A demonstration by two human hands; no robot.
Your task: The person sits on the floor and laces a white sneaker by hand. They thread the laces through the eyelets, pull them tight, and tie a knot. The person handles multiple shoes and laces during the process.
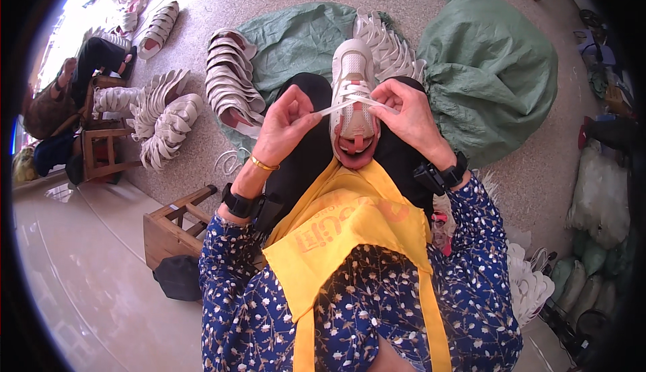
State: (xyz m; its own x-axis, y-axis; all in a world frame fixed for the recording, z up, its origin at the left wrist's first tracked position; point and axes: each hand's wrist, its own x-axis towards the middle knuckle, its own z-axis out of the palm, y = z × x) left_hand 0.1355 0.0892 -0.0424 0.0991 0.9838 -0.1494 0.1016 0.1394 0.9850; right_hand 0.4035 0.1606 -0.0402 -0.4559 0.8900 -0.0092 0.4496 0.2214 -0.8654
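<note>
In the frame's upper centre, between our knees [304, 94], we have the shoe [352, 124] — likely light and soft-sided, its limp lace [336, 107] best pinched near the ends — with our left hand [288, 124] and right hand [409, 114] each closed, thumb to finger, on one taut side of it.

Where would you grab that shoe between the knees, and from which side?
I'd take the shoe by its rounded toe, probably from the far side: the toe sticks out past the knees, while the left hand and right hand hold the lace over the shoe.
</note>
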